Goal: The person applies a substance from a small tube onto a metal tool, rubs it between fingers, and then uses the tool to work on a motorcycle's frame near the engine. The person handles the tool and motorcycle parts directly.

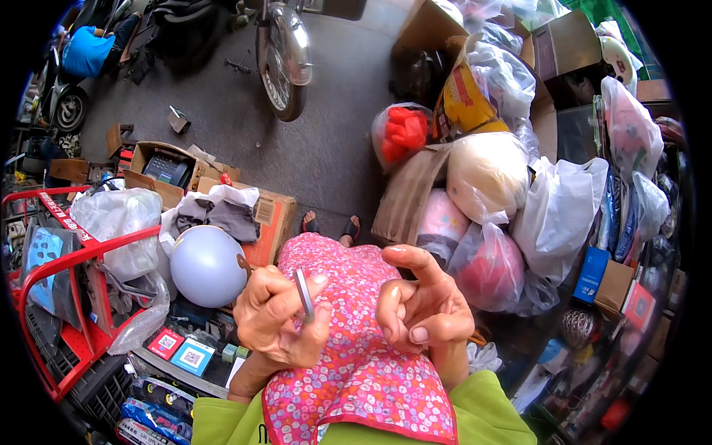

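Observation:
My left hand [282, 319] is closed on a thin grey metal piece [304, 295], held upright between the fingers near the middle of the view. To its right, my right hand [423, 304] has its index finger raised and its other fingers loosely bent, with nothing visible between them. Both hands are over a pink flowered apron [348, 386] worn on a lime-green top [493, 419]. Just left of my left hand sits a pale lilac round object [204, 267], in front of cardboard boxes [274, 215].
A red cart [59, 371] with bags stands at left. Stuffed plastic bags [560, 208] and cartons crowd the right. A motorbike wheel [285, 78] stands on grey concrete [326, 148] ahead, above my sandalled feet [350, 230]. A person in blue [85, 52] is at upper left.

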